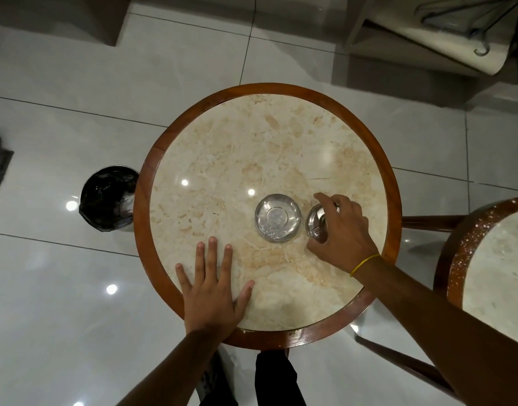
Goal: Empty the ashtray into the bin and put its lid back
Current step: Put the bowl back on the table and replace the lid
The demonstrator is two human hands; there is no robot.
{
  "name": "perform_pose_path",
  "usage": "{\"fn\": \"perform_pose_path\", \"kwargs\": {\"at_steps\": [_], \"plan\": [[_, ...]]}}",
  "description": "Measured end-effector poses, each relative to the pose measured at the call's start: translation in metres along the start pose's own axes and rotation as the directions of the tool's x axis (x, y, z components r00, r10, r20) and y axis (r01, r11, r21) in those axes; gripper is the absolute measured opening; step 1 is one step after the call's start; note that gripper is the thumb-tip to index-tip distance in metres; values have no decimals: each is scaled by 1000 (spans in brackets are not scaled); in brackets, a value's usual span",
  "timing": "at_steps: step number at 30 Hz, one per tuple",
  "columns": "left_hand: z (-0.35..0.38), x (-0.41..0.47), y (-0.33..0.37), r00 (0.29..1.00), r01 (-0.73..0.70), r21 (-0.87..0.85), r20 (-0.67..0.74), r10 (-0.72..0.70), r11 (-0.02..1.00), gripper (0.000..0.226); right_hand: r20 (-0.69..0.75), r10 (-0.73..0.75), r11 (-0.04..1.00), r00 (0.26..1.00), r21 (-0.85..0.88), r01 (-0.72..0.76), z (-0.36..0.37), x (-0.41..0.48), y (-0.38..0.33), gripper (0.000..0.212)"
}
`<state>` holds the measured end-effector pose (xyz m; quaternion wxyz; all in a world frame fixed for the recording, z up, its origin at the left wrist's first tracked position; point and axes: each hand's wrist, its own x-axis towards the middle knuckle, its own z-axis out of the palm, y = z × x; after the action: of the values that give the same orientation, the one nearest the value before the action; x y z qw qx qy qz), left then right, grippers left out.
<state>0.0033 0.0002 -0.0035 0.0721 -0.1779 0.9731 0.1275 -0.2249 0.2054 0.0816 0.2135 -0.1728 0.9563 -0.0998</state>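
Bench [281,92], round, with a wooden rim and a pale marble top, carries both metal parts near its right edge. Bin [107,197], lined with a black bag, stands on the tiled floor just beside the bench's left edge. A second round bench [486,259] stands apart beyond the right edge.

Left hand [214,288] lies flat and open on the marble near the front edge, fingers spread, holding nothing. Right hand [342,227] is curled over the lid [316,221], with fingers and thumb around its rim; whether the lid is lifted or resting on the marble cannot be told.

Ashtray [277,218] sits uncovered on the marble, just left of the lid and very close to it. Its bowl shows only faint pale residue toward the front wall, so emptying appears complete and refitting the lid appears to be the step in hand.

Hazards from this position:
- Polished metal held only at the rim may slip, dropping the lid onto the marble.
- Misaligned placement may leave the lid tilted on the bowl.
- With the ashtray unsteadied, a sideways knock from the lid may slide it across the smooth top.
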Motion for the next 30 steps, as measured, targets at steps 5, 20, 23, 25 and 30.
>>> {"fn": "perform_pose_path", "kwargs": {"at_steps": [5,20,23,25,30], "plan": [[-1,1,1,1000,6,-3,2,-6,1000,91,-112,-50,995,992,86,60,-17,5,-21,95],[-6,3,3,1000,15,-14,8,-14,1000,92,13,-213,977,977,-25,213,5,16,-91,89],[-7,3,4,1000,14,-12,3,-14,1000,92,0,-216,975,976,-44,216,12,15,-89,88],[-8,3,4,1000,15,-12,4,-15,1000,92,-6,-217,975,976,-49,217,16,15,-88,89],[-8,3,5,1000,13,-17,-7,-13,1000,92,-47,-225,974,973,-47,222,22,15,-87,88]]}}
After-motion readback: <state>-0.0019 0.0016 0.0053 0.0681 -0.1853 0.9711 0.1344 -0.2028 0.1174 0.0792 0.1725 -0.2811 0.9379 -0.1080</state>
